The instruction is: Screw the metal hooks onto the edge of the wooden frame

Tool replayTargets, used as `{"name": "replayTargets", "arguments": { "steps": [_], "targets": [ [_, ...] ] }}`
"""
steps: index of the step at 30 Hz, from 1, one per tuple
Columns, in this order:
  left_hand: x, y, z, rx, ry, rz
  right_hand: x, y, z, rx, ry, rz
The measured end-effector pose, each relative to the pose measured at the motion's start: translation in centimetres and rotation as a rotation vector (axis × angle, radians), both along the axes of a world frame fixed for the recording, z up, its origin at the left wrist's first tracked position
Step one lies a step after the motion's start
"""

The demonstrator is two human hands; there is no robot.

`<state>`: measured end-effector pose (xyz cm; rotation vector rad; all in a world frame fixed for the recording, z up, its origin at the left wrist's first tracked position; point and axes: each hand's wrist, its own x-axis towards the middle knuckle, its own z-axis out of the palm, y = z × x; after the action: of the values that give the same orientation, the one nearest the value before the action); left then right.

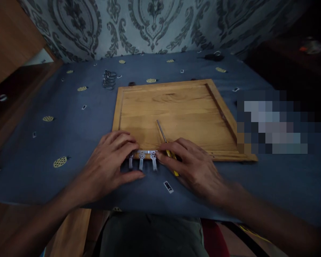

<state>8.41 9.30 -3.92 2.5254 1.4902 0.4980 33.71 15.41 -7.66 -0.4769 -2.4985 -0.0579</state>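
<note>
A framed wooden panel lies flat on a cloth-covered table. At its near edge sits a silver metal hook rack, with several hooks pointing toward me. My left hand curls its fingers over the rack's left end and holds it against the panel edge, the thumb lower and in front. My right hand is closed around a screwdriver with a yellow handle, its shaft pointing away over the panel. The right fingertips touch or nearly touch the rack's right end. Part of the handle is hidden by the fingers.
Dark wire-like metal pieces lie beyond the panel's left corner. A dark object rests at the table's back right. Behind stands a patterned curtain. A pixelated patch covers the right side of the table.
</note>
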Motion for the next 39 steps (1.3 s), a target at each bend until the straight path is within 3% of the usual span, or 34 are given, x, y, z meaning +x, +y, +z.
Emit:
{"name": "replayTargets", "arguments": {
  "steps": [23,31,39],
  "targets": [
    [0.4,0.5,-0.3,0.008,-0.010,-0.012,0.1,-0.1,-0.1,-0.030,-0.043,-0.023],
    [2.5,0.4,0.5,0.067,0.068,-0.039,-0.1,-0.1,-0.2,-0.017,-0.016,-0.016],
    [2.9,1.3,0.2,0.048,0.061,-0.050,-0.1,-0.2,-0.1,-0.012,-0.021,-0.030]
  ]
}}
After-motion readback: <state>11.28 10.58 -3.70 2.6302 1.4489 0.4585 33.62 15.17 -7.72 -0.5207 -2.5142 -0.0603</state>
